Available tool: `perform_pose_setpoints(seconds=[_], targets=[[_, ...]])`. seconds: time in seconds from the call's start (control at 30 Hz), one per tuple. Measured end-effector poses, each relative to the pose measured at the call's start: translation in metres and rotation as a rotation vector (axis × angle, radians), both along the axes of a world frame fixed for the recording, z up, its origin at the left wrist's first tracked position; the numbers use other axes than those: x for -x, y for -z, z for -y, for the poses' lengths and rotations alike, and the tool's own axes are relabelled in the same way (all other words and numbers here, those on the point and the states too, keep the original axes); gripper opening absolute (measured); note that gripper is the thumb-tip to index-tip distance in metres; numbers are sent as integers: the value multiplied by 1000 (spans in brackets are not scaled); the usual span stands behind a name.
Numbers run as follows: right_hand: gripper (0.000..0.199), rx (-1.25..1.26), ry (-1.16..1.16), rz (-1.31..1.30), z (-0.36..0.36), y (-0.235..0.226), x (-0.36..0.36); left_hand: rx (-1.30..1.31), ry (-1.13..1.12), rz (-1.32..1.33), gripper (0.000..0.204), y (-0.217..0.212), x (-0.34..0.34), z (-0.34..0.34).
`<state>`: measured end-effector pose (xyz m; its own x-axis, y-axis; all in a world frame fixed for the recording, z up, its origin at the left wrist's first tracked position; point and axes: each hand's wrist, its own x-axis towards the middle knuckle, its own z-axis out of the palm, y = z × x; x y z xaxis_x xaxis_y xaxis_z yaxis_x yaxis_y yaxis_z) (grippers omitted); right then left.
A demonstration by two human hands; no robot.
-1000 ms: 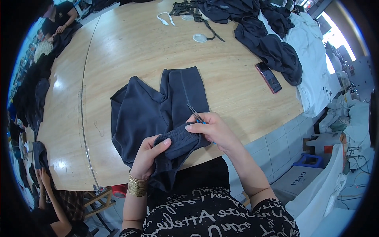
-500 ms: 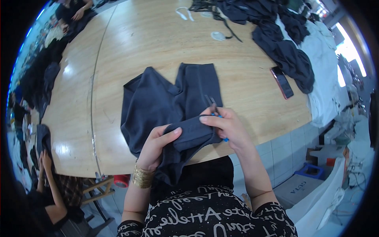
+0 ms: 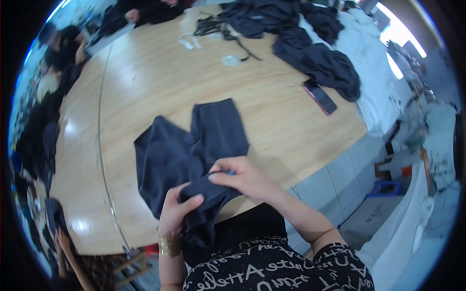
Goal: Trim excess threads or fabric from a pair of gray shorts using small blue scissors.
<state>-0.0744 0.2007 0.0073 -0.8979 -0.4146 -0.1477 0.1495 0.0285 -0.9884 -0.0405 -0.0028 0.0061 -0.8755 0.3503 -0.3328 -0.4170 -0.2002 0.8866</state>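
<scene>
A pair of dark navy pants (image 3: 170,150) lies on the table's near edge, its two legs spread away from me and its near end gathered up in my hands. My left hand (image 3: 177,208) is closed on the folded cloth, thumb on top. At the fold's right end, my right hand (image 3: 238,179) pinches the cloth's edge between thumb and fingers. Blue-handled thread snips (image 3: 230,172) are tucked in that same hand, with most of them hidden by the fingers.
Dark garments (image 3: 315,58) are heaped at the far right beside white cloth (image 3: 376,72). A phone (image 3: 319,97) lies on the wooden table (image 3: 141,82) near a clear round item (image 3: 232,60). Other people (image 3: 63,46) work along the left and far edges. A box (image 3: 371,213) stands on the floor at right.
The view has shifted, so the table and pants sit lower and further left. My right hand has turned inward over the cloth, and the snips' metal tips no longer show.
</scene>
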Motion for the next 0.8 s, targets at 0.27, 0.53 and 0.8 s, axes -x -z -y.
perform_pose_setpoints(seconds=[0.27,0.53,0.8], targets=[[28,-270,-77,-248,-8,-7,-5,235,-6,-156,10,-6,2,-4],[31,-247,-142,-313,-8,-4,-1,326,-36,-156,12,-18,-3,-7],[21,52,-28,-11,-2,7,4,799,-1,-748,46,-26,2,-20]])
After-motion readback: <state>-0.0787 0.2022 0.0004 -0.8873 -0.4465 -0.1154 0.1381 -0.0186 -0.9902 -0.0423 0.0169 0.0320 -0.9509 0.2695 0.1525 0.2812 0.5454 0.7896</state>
